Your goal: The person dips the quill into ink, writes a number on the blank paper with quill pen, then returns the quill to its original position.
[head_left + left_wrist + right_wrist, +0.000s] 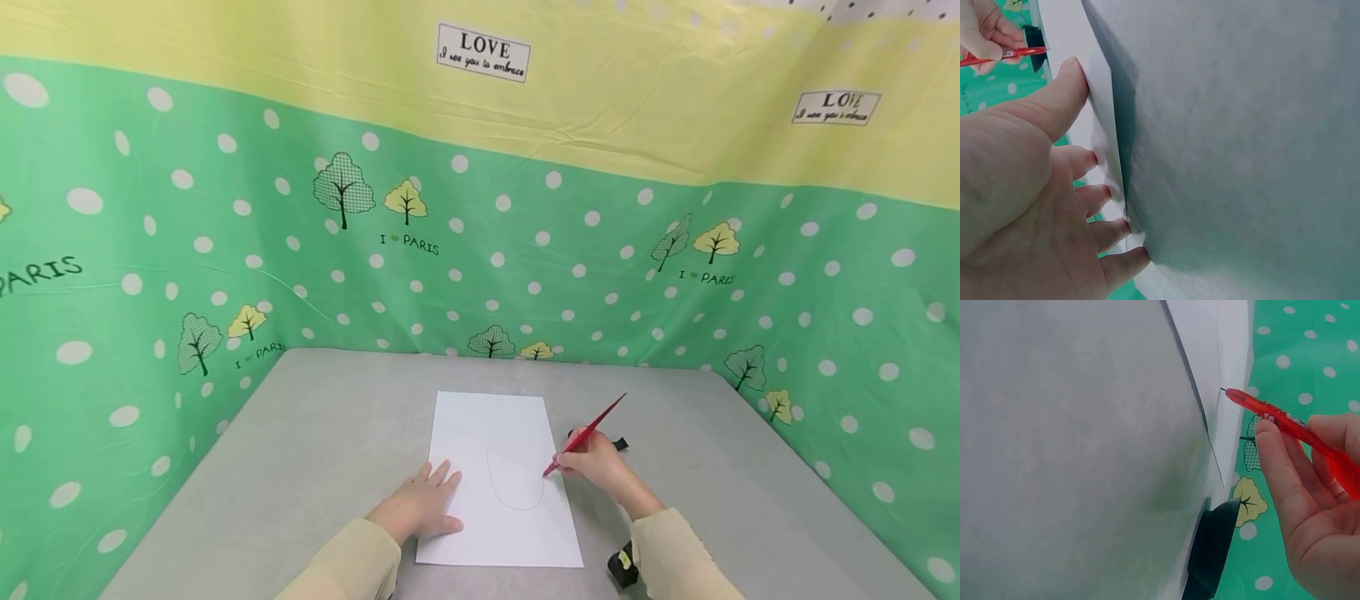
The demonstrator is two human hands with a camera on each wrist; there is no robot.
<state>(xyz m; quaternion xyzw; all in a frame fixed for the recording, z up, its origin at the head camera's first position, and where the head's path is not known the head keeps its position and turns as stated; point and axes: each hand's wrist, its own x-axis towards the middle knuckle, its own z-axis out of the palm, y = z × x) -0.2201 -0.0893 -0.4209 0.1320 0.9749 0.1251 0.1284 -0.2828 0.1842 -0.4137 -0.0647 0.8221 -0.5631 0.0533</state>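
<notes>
A white sheet of paper (pixel 480 533) lies on the grey table, carrying a thin curved line (pixel 516 507) shaped like an oval left unclosed at the top right. My left hand (pixel 423 502) rests on the sheet's left edge with fingers spread and thumb pointing inward. In the left wrist view those fingertips (pixel 1124 265) press along the paper's margin. My right hand (pixel 600 463) pinches a slim red pen (pixel 603 414) between thumb and fingers. The pen is tilted, its tip meeting the right end of the line. In the right wrist view the pen (pixel 1279 417) has a translucent red barrel.
A dark flat object (pixel 1213 547) lies just past the paper's right edge, partly behind my right hand in the head view. A small black box-like item (pixel 622 568) sits beside the right sleeve. Green and yellow printed cloth (pixel 510 233) surrounds the table (pixel 300 442).
</notes>
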